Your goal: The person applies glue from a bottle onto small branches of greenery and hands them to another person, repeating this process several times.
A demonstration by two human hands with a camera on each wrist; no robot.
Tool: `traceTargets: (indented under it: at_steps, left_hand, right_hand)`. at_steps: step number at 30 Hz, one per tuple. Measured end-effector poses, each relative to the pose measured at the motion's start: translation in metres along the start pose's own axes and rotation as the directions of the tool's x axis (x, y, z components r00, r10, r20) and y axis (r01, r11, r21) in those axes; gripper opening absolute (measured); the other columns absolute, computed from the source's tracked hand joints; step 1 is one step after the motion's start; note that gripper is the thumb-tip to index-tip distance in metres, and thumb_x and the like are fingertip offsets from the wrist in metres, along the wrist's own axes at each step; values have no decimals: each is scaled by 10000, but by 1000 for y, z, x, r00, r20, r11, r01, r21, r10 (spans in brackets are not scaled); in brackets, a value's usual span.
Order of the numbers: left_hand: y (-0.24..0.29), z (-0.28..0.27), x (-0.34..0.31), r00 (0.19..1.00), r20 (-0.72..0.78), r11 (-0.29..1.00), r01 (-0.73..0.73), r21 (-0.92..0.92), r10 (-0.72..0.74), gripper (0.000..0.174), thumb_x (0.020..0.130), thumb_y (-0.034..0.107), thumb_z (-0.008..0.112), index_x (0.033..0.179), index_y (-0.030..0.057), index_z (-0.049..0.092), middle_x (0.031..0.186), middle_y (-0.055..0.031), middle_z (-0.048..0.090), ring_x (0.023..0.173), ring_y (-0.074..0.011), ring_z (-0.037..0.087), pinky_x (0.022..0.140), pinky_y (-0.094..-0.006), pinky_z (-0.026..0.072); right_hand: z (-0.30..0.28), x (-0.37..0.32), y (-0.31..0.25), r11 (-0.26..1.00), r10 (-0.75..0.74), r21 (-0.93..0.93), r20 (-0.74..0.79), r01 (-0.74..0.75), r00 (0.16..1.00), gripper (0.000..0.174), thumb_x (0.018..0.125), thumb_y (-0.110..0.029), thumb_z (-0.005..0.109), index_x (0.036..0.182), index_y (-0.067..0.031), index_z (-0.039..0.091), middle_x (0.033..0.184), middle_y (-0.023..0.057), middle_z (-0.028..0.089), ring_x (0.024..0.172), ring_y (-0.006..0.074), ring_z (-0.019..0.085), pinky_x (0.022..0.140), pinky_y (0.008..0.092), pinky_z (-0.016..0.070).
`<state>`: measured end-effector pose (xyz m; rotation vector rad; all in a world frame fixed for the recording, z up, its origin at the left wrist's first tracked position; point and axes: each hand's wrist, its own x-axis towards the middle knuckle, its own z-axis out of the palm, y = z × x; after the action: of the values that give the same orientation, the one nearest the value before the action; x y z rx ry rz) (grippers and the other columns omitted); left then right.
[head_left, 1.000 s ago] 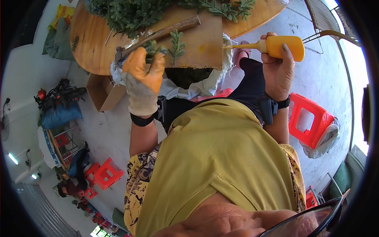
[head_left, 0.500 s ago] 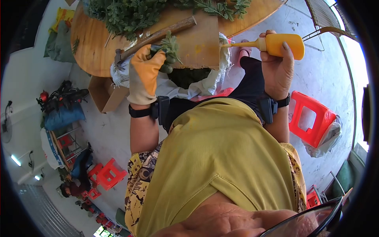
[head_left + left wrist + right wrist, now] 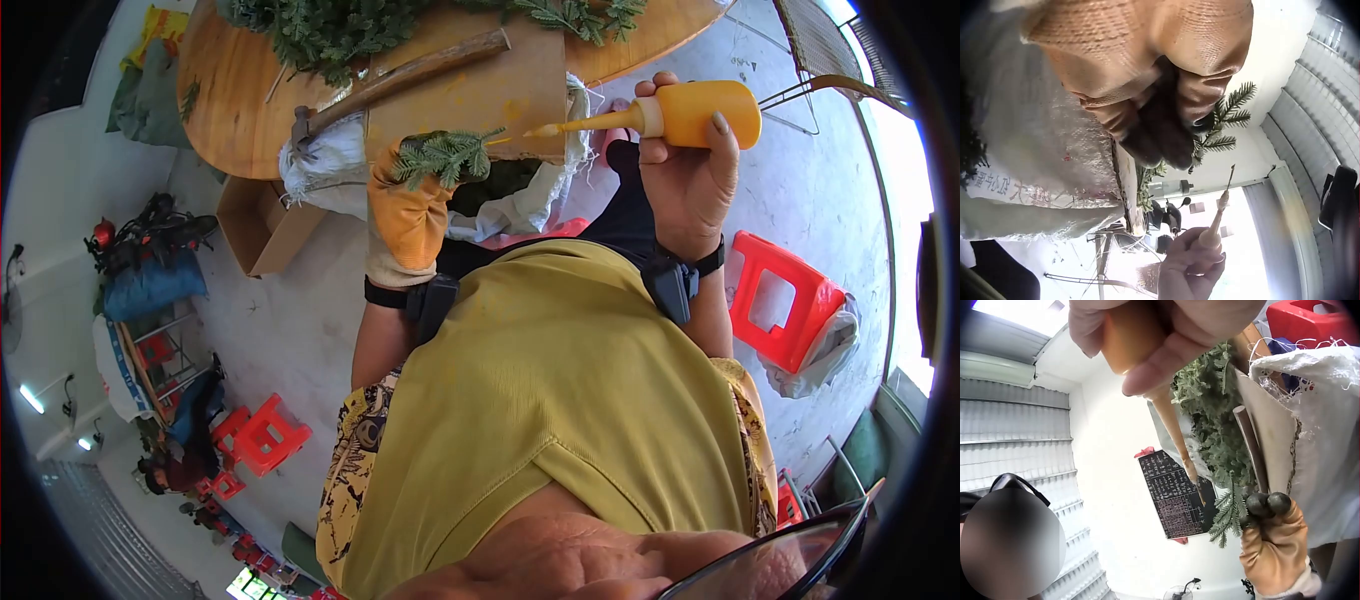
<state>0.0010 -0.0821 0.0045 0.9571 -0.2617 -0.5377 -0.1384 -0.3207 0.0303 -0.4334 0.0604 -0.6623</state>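
My left hand [image 3: 408,225], in an orange-coated glove with dark fingertips, pinches a small fir sprig [image 3: 445,158] in front of the table edge. The sprig's stem end points right in the head view, toward the bottle. Bare, my right hand [image 3: 698,190] grips a yellow squeeze bottle [image 3: 712,112] lying sideways. Its long tapered nozzle [image 3: 590,122] points left, with the tip close to the stem end. In the left wrist view the nozzle [image 3: 1215,228] shows a thin tip near the sprig [image 3: 1225,122]. The gloved fingertips hide part of the sprig in the right wrist view.
A hammer [image 3: 410,82] lies on a brown board [image 3: 530,90] over the wooden table [image 3: 230,110]. Fir branches [image 3: 345,35] are heaped behind it. A white woven sack [image 3: 530,212] hangs below the board edge. Red stools [image 3: 785,300] and a cardboard box [image 3: 262,225] stand on the floor.
My left hand has picked the sprig up off the board and brought it right and nearer my body. The bottle has shifted slightly left, so its nozzle and the stem are now close together.
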Motion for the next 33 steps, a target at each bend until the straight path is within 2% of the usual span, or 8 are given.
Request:
traceTargets:
  at_steps: [2, 4, 14, 16, 20, 23, 29, 33]
  left_hand:
    - [-2, -3, 0, 1000, 24, 999, -18, 48, 17, 331, 828, 18, 682, 1142, 16, 575, 1068, -94, 647, 949, -228, 652, 806, -393, 570]
    - [-1, -5, 0, 995, 72, 998, -68, 16, 66, 225, 834, -62, 635, 1043, 13, 597, 978, -92, 675, 876, -200, 670, 781, -312, 567]
    - [-6, 2, -1, 995, 90, 999, -36, -14, 38, 155, 853, -51, 621, 1002, -10, 624, 991, -110, 688, 875, -184, 674, 799, -290, 556]
    - [-7, -6, 0, 985, 174, 994, -1, 112, -18, 232, 841, -14, 668, 1061, -15, 596, 1083, -137, 665, 994, -241, 662, 921, -351, 547]
    - [-8, -1, 1, 985, 170, 992, -27, 120, 7, 212, 842, -14, 665, 1045, -18, 601, 1065, -138, 669, 975, -240, 668, 900, -335, 557]
    - [-5, 6, -1, 993, 112, 995, -52, 88, 41, 121, 885, -37, 600, 1002, -15, 620, 983, -90, 691, 884, -162, 670, 807, -285, 547]
    - [-6, 7, 0, 995, 99, 994, -24, 109, 13, 116, 895, -42, 586, 1008, -33, 610, 978, -111, 688, 894, -184, 675, 825, -304, 556]
    - [-9, 1, 2, 992, 125, 994, -9, 109, -5, 174, 866, -49, 606, 1040, -45, 606, 1025, -162, 679, 944, -265, 680, 893, -371, 560]
  right_hand:
    - [1, -1, 2, 999, 3, 35, -5, -2, 1000, 419, 920, -235, 540, 1166, 105, 542, 1182, 208, 563, 1091, 290, 559, 612, 280, 501]
    - [3, -2, 3, 999, 18, 43, 0, -18, 1000, 418, 921, -237, 537, 1164, 104, 540, 1184, 205, 563, 1081, 293, 560, 609, 283, 502]
    - [9, -3, 13, 995, 81, -64, 60, -77, 995, 423, 921, -251, 524, 1151, 103, 536, 1172, 218, 565, 1008, 275, 581, 599, 276, 514]
    - [9, -3, 13, 992, 93, -90, 68, -87, 993, 430, 918, -255, 526, 1149, 107, 542, 1169, 219, 567, 984, 272, 589, 597, 275, 514]
    - [7, -3, 15, 981, 111, -168, 84, -96, 990, 449, 909, -264, 536, 1143, 119, 555, 1153, 225, 573, 930, 264, 605, 593, 277, 514]
    - [12, -3, 18, 979, 79, -193, 47, -69, 996, 442, 902, -254, 547, 1136, 121, 554, 1141, 231, 578, 914, 265, 608, 588, 276, 513]
    - [10, -2, 18, 972, 92, -219, 40, -81, 995, 418, 891, -231, 564, 1117, 121, 557, 1130, 238, 584, 895, 274, 616, 571, 282, 519]
    - [9, -2, 16, 968, 83, -239, 34, -73, 996, 412, 889, -230, 563, 1112, 117, 559, 1123, 238, 587, 902, 275, 615, 571, 285, 524]
